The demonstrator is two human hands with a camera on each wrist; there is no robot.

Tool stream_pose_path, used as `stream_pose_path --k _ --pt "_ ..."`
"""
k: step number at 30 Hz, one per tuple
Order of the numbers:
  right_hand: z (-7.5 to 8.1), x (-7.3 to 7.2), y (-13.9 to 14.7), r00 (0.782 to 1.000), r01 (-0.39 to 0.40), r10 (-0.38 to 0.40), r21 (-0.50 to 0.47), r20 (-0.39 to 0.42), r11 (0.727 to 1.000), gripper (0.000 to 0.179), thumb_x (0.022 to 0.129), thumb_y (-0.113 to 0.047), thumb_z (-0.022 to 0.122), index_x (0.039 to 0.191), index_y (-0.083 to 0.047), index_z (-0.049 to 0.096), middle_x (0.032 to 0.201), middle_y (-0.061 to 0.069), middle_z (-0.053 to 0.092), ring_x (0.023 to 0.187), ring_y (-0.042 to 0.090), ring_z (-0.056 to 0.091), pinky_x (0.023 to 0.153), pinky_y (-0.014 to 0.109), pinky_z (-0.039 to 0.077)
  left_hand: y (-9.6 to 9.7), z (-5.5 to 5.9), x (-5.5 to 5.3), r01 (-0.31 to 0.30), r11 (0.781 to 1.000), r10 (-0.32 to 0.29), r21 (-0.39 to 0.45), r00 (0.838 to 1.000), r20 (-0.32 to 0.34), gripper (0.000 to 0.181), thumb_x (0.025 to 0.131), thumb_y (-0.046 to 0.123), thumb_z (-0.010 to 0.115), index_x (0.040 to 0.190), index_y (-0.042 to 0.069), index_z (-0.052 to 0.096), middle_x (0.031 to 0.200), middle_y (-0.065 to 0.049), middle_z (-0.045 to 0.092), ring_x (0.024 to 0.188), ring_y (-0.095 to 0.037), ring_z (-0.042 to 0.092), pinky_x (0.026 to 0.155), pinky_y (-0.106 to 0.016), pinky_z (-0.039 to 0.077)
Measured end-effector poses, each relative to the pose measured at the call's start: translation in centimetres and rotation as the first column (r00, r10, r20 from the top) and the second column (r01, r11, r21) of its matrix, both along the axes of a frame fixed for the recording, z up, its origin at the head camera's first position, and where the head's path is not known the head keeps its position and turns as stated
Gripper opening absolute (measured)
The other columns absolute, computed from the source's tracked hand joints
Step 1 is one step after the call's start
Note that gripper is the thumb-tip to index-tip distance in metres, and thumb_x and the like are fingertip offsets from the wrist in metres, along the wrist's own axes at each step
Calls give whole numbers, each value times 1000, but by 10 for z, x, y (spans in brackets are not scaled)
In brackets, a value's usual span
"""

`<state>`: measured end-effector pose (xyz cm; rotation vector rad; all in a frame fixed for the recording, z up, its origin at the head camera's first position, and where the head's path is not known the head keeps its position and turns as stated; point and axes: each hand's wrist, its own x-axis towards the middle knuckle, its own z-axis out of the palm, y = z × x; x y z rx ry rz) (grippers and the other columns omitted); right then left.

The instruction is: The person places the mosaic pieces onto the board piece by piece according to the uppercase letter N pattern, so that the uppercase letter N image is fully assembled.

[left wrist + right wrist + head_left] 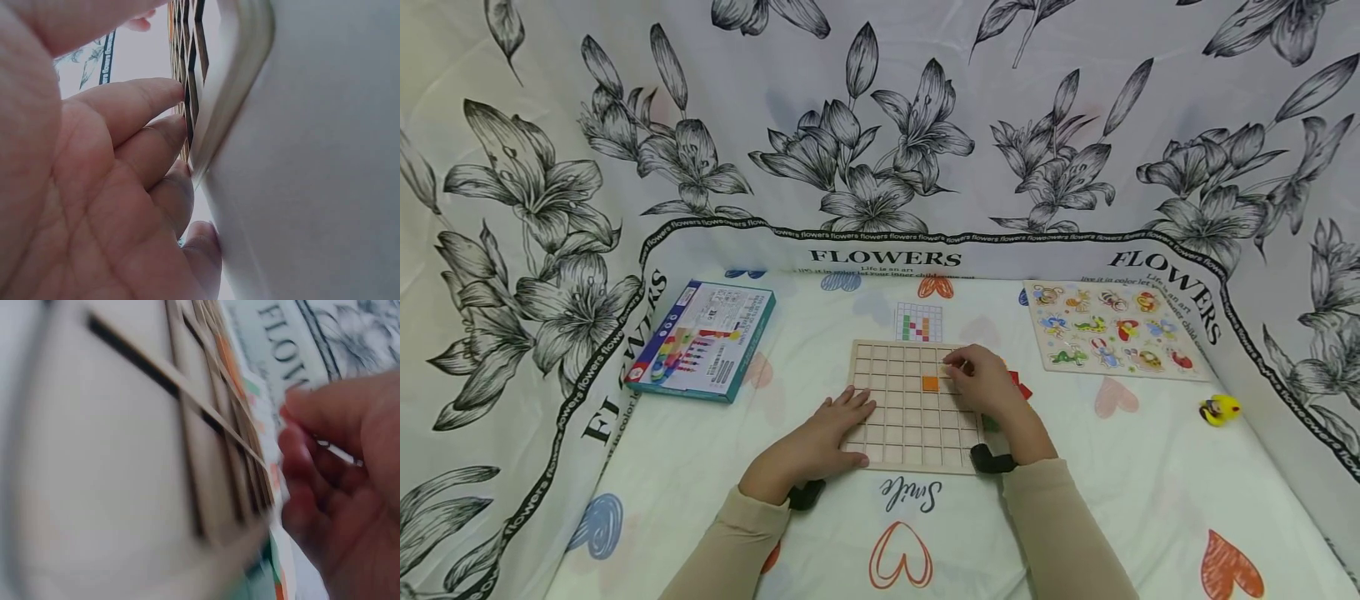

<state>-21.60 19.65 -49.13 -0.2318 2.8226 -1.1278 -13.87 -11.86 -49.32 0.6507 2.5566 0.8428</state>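
Note:
A wooden grid board (895, 433) lies in front of me, one orange square tile (930, 383) in a cell of its upper right part. My left hand (823, 433) rests with spread fingers over the board's left edge; in the left wrist view its fingertips (169, 90) touch the grid. Over the board's upper right side is my right hand (988, 383), thumb and forefinger brought together, the other fingers curled. Whether a tile is between those fingertips cannot be made out. Red tiles (1021, 385) and a green piece (990, 423) show partly behind the right hand and wrist.
Beyond the board lies a pattern card (919, 322) with coloured squares. A boxed game (700, 342) is at the left, an insect puzzle board (1116, 329) at the right, and a small yellow toy (1219, 410) near it. Flower-printed cloth (880, 167) hangs behind.

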Motion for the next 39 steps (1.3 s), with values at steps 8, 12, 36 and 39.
stream_pose_path --k 8,12,36,39 --pt "1 -9 58 969 231 -232 22 81 973 37 110 -22 60 140 -2 70 127 19 67 100 31 65 80 37 57 0 -1 0 0 1000 0 -5 1000 -8 86 96 23 84 169 7 40 181 -11 26 172 -33 10 138 -61 12" --pt "0 -10 66 959 238 -242 45 149 970 43 108 -24 65 143 -1 68 133 22 68 106 32 66 92 43 61 -1 -1 0 2 1000 -2 1 1000 -7 86 96 22 84 169 6 40 181 -11 26 172 -33 10 138 -62 12" --pt "10 -4 56 956 267 -262 -19 134 964 20 107 -21 69 123 -8 68 113 15 68 88 28 64 69 30 57 -1 -4 -1 6 1000 -6 -7 1000 -11 86 97 23 84 169 7 40 182 -10 25 172 -32 9 138 -61 11" --pt "19 0 45 968 242 -239 -41 76 969 19 108 -21 69 124 -10 70 114 12 71 90 27 62 73 32 54 -1 -4 -1 3 1000 -3 -11 1000 -6 86 96 23 84 169 8 40 182 -9 25 172 -31 9 138 -60 11"
